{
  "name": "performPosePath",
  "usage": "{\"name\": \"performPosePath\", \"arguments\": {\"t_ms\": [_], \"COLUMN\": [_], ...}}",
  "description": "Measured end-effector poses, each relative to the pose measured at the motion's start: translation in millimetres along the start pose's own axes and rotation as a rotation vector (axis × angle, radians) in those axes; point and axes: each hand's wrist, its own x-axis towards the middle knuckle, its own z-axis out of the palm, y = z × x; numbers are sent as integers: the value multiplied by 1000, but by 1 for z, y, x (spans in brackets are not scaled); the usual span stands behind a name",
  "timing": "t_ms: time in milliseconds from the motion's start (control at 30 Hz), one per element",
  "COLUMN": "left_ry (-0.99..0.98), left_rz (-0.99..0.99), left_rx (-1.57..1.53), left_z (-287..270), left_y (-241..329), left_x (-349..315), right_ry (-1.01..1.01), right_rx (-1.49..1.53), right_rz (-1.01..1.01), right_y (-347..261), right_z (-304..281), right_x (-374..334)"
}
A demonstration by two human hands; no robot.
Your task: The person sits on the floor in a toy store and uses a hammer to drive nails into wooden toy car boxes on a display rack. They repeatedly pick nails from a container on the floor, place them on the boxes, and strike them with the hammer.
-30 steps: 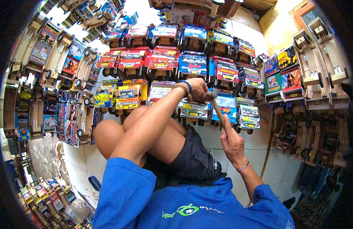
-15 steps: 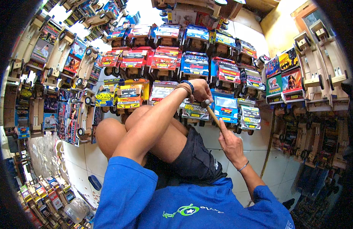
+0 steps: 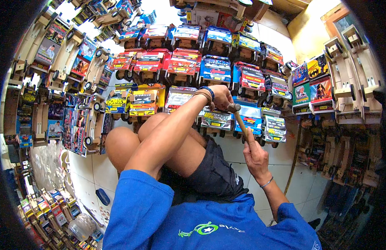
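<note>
My right hand (image 3: 256,156) grips a small hammer (image 3: 241,124) by its wooden handle, forefinger laid along it. The metal hammer head is beside the fingertips of my left hand (image 3: 220,98). Those left fingers are pressed together over a green and grey toy truck (image 3: 216,119); whatever they pinch is hidden or too small to make out. Just right of that truck stands a blue toy truck (image 3: 248,116), partly behind the hammer. A white and green toy truck (image 3: 274,128) ends the front row.
Behind my hands, rows of colourful wooden toy trucks (image 3: 184,62) stand close together. More are stacked on the left (image 3: 78,125) and the right (image 3: 341,71). My bent knees (image 3: 123,146) reach the front row. A dark blue case (image 3: 103,196) lies on the tiled floor (image 3: 81,168).
The hammer head has shifted up and right, a little away from my left fingertips, as my right hand moved slightly right. My left hand keeps its pinch in nearly the same place.
</note>
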Motion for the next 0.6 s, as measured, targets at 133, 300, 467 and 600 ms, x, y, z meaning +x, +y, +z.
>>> {"name": "performPosePath", "arguments": {"t_ms": [133,300,467,600], "left_ry": [-19,72,97,270], "left_rz": [-11,37,72,66], "left_rx": [-21,81,-63,61], "left_z": [0,-1,1,-9], "left_y": [-1,1,8,21], "left_x": [3,-4,-25,-50], "right_ry": [-114,65,133,249], "right_rx": [-58,246,428,535], "right_rz": [70,164,380,401], "right_y": [2,-13,-32,-38], "right_z": [-1,4,-1,-8], "right_x": [-1,6,10,21]}}
